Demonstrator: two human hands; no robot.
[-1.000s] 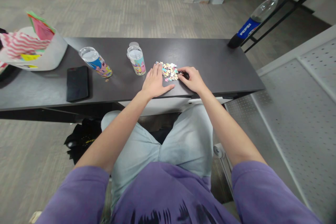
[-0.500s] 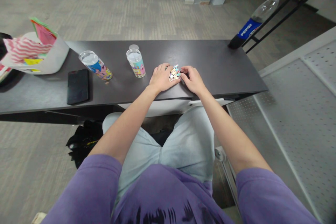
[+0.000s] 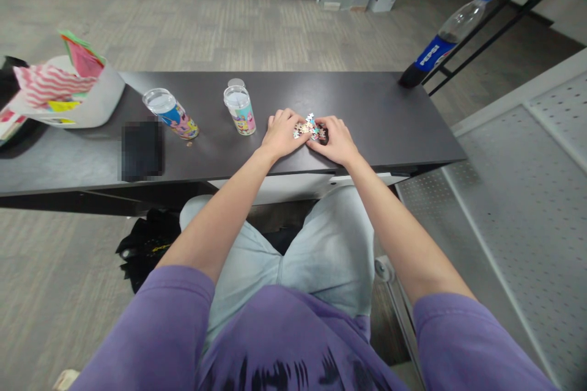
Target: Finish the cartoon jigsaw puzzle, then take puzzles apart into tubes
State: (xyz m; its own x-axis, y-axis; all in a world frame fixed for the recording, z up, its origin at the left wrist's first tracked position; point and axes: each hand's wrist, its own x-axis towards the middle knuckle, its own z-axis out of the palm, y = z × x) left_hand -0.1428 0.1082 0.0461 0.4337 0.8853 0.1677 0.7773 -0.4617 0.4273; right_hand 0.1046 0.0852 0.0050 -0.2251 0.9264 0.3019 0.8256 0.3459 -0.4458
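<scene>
A small pile of colourful jigsaw puzzle pieces [image 3: 310, 124] lies on the dark tabletop [image 3: 376, 113] between my two hands. My left hand [image 3: 284, 133] rests palm down on its left side, thumb and fingers apart and touching the pieces. On the other side my right hand [image 3: 338, 139] curves around the pile, its thumb reaching toward my left thumb and its fingers bent but apart. Some pieces show under the right palm, and others may be hidden by the fingers. Neither hand is lifted off the table.
Left of my hands stand two clear cylinders with cartoon prints, a shorter one [image 3: 242, 116] and a taller one [image 3: 177, 119]. A dark flat object [image 3: 141, 149], a white bin [image 3: 103, 101] with wrappers and a Pepsi bottle [image 3: 433, 52] are also on the table. A perforated metal panel [image 3: 527, 195] is at right.
The thumbs have come closer together over the pile. The pieces have shifted, with more now showing beneath my right hand. The view has moved slightly.
</scene>
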